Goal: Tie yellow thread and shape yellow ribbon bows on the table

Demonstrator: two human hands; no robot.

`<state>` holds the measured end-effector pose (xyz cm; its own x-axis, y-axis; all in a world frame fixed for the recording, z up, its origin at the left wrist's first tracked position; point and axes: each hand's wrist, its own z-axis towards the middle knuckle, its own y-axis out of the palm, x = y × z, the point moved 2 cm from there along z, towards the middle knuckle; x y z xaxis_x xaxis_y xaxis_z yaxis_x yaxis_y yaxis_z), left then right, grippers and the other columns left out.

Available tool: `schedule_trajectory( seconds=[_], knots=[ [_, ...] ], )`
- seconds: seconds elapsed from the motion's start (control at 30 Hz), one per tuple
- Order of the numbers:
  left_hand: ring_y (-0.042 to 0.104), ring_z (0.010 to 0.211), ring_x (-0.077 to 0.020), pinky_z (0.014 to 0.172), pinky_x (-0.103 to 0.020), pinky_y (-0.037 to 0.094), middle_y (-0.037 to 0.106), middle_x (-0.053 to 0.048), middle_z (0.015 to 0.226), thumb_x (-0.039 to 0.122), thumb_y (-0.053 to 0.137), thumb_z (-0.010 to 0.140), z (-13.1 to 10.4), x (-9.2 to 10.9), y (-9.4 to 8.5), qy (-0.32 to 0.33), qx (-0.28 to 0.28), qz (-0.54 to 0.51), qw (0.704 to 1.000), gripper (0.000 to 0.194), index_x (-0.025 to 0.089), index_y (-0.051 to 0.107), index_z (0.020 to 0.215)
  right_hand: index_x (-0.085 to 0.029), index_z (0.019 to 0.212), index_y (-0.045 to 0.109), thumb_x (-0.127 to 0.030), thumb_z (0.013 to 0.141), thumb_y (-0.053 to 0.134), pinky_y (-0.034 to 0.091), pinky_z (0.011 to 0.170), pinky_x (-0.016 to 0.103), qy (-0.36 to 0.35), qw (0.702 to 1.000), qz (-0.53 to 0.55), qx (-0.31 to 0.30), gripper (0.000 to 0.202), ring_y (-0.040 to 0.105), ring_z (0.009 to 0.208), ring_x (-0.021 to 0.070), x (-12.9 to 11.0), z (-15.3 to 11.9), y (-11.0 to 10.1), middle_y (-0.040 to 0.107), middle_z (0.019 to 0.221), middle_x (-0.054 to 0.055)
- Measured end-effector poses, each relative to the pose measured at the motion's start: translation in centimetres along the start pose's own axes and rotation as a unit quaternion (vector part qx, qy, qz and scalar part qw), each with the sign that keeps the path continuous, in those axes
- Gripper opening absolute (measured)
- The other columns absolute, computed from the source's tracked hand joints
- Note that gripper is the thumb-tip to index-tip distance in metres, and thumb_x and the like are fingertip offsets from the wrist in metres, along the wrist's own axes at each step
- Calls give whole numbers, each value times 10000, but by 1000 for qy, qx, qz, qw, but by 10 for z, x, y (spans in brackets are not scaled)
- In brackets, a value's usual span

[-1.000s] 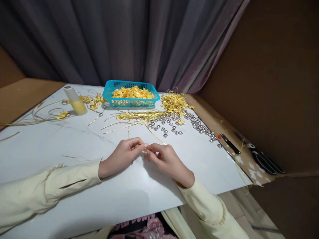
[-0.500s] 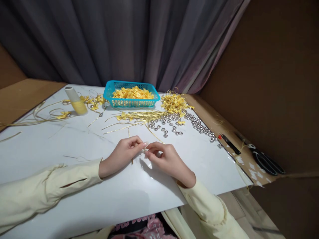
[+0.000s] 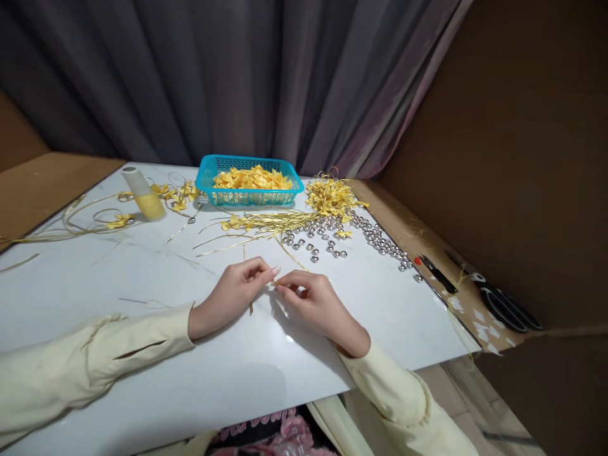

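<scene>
Over the middle of the white table, my left hand (image 3: 232, 292) is closed in a pinch on a thin gold cord (image 3: 251, 309). One piece of cord shows below that hand and another just above it. My right hand (image 3: 320, 305) faces it, thumb and forefinger pinched at a short gold bit of cord between the two sets of fingertips. The fingers hide most of what they hold. Beyond my hands lies a bundle of gold cords (image 3: 270, 221) with yellow ribbon flowers (image 3: 331, 195) at its far end. Silver beads (image 3: 314, 251) are scattered beside the bundle.
A blue basket (image 3: 249, 197) of yellow ribbon pieces stands at the back. Left of it is a thread spool (image 3: 145, 195) near finished cord strands. Black scissors (image 3: 501, 305) and a small black-handled cutter (image 3: 439, 275) lie at the right on cardboard. A needle (image 3: 133, 299) lies on the left.
My fingertips have shifted slightly, and the right fingers pinch closer on the cord. A pale bit seen between them before now looks gold. The other things stay put.
</scene>
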<state>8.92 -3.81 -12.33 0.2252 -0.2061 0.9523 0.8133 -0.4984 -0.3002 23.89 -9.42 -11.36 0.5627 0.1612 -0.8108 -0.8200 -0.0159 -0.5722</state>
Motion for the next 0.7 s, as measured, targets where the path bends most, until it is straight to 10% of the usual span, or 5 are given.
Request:
schedule_trajectory(
  seconds=[0.3, 0.7],
  knots=[
    [309, 438, -80, 403, -190, 352, 332, 78, 476, 521, 570, 806, 1, 0, 3, -41, -46, -60, 996, 380, 179, 508, 654, -146, 756, 625, -197, 824, 548, 444, 580, 199, 50, 996, 73, 18, 114, 529, 589, 83, -1, 0, 0, 644, 744, 9],
    [282, 383, -55, 383, -176, 331, 327, 98, 445, 544, 598, 801, 1, -4, 3, -84, -89, -152, 981, 396, 178, 492, 690, -165, 817, 585, -173, 899, 468, 507, 720, 278, -152, 980, -76, 103, 143, 596, 950, 171, -6, -7, 1, 586, 1184, 104]
  ],
)
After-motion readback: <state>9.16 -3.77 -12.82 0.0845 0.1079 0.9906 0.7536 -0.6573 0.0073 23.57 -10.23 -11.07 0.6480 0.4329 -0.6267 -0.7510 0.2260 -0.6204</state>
